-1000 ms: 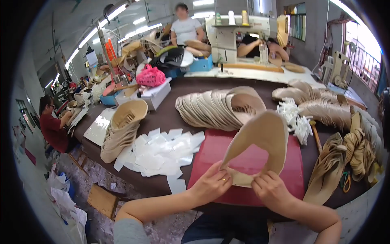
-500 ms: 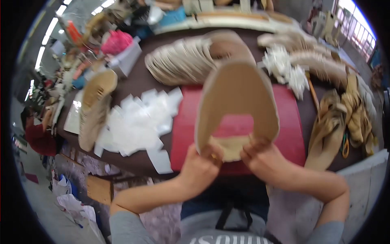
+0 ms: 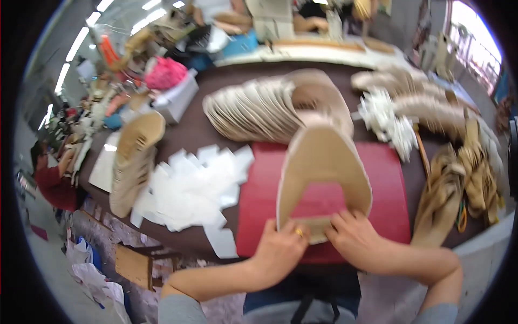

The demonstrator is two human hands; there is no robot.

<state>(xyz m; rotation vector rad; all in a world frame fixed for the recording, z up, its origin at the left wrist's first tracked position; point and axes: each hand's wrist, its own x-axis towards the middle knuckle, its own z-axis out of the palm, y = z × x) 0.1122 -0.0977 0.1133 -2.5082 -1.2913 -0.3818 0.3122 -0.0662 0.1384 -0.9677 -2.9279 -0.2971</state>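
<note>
A beige shoe upper is held over a red board, its tan inner side showing and its rounded end pointing away from me. Through its opening the board is visible. My left hand, with a ring on one finger, pinches the near left corner. At the near right corner my right hand has its fingers closed on the same near band. Beyond the upper lies a row of nested beige uppers. Left of the board, white cut sheets are spread in a loose pile.
A smaller stack of uppers stands at the left. Behind it is a white box with a pink bundle. White strips and tan pieces lie at the right. A person in dark red is at far left.
The whole scene sits lower in the picture. Both hands keep their hold, and the upper's far end has come down somewhat toward the red board.
</note>
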